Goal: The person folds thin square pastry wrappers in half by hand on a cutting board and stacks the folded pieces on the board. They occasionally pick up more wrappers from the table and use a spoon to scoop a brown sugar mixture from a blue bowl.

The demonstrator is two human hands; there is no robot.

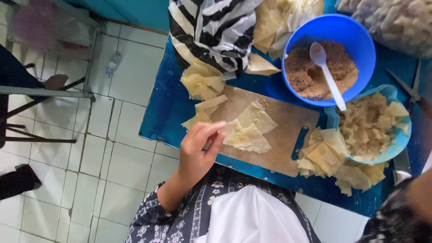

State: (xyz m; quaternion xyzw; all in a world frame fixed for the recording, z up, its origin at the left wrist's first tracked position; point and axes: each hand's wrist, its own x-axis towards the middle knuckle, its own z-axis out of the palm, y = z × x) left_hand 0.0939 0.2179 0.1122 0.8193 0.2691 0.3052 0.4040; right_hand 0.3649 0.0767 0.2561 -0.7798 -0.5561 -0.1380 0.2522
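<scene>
Fingers [211, 130] of the left hand [198, 150] are seen just left of the frame's centre in the head view, loosely curled with the tips drawn together at the left edge of a pale dough sheet [247, 130]; whether the sheet is actually pinched cannot be told. The sheet lies crumpled on a wooden cutting board [288, 148] in the middle of the frame, and the board rests on a blue table [164, 112]. A patterned sleeve [180, 216] is seen below the hand, toward the bottom of the frame.

The right hand [420, 193] is shown only as a blurred shape at the lower right edge, and its state cannot be told.

More dough pieces [202, 81] are heaped at the board's upper left corner, just below a black-and-white striped bag [216, 27] at the top centre. A blue bowl [355, 31] of brown crumbs is placed at the upper right, with a white spoon [328, 76] standing in it. Below and right of it, a light blue tray [396, 144] filled with folded dough is seen, and a further stack of yellow wrappers [328, 157] lies between the tray and the board. Scissors [409, 87] rest at the right edge. White floor tiles [112, 153] fill the left half of the frame.
</scene>
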